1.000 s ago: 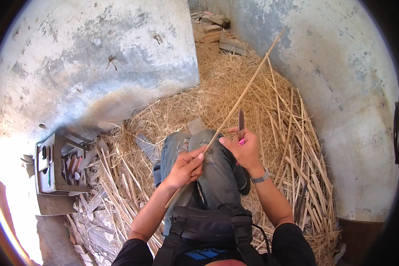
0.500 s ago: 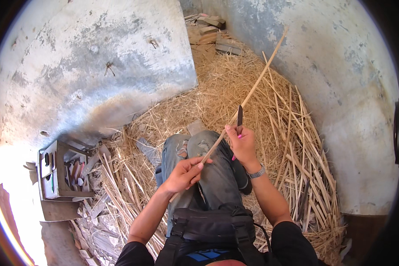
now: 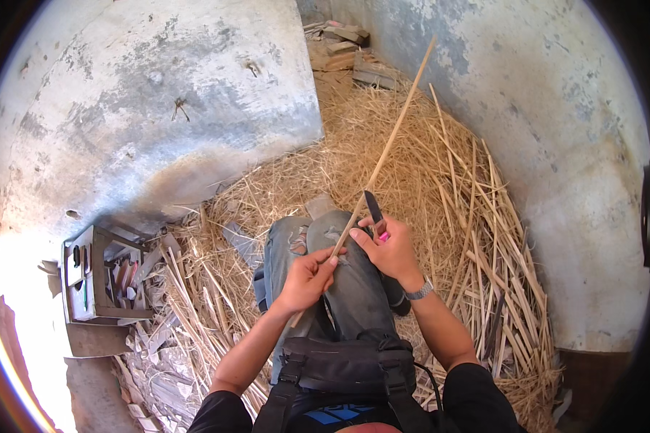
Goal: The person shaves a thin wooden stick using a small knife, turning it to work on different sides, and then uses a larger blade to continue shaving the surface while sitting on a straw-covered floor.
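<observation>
A long, thin strip of pale wood or bamboo (image 3: 391, 137) slants up and away over my lap, its far end near the right wall. Pinched in my left hand (image 3: 309, 278) is its lower part, with a short end sticking out below above my thighs. My right hand (image 3: 387, 245) grips a knife with a dark blade (image 3: 373, 205) and a pink part showing at the fingers. The blade points up and lies beside the strip; whether it touches, I cannot tell. The right thumb is close to the strip.
Straw-like shavings (image 3: 354, 144) cover the floor around my knees. Many long strips (image 3: 484, 238) lie along the right wall, more at the left. A small wooden stool or table (image 3: 87, 278) holding small tools stands at the left. Bricks and wood pieces (image 3: 343, 43) lie at the back.
The strip's far end has swung left and stands steeper. My right hand and the knife have come slightly down and left, the blade now tilting left. My left hand has shifted slightly right.
</observation>
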Tool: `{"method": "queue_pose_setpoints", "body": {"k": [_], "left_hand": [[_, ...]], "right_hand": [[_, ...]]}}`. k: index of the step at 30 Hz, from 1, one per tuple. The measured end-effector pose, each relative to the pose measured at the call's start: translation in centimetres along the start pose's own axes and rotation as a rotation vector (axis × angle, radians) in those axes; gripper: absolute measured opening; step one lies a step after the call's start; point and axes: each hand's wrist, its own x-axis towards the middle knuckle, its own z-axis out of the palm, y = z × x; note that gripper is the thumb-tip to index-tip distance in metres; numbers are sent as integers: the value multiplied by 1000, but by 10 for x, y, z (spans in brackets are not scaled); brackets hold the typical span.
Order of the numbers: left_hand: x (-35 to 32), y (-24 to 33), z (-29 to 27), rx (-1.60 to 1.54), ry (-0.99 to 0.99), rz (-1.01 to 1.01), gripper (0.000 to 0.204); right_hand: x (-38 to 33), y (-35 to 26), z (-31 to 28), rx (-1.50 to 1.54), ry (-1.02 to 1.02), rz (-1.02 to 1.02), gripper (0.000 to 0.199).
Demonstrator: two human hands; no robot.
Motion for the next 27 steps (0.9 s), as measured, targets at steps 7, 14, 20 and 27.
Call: {"method": "queue_pose_setpoints", "body": {"k": [7, 14, 20, 27], "left_hand": [[0, -8, 10, 243, 178, 178, 37], [0, 2, 5, 164, 116, 65, 36], [-1, 10, 1, 53, 32, 21, 38], [1, -3, 1, 9, 59, 23, 37]], "right_hand": [[-2, 7, 9, -16, 13, -137, 28], [-14, -8, -2, 26, -92, -184, 25], [7, -2, -9, -22, 131, -96, 28], [28, 9, 2, -337, 32, -156, 36]]}}
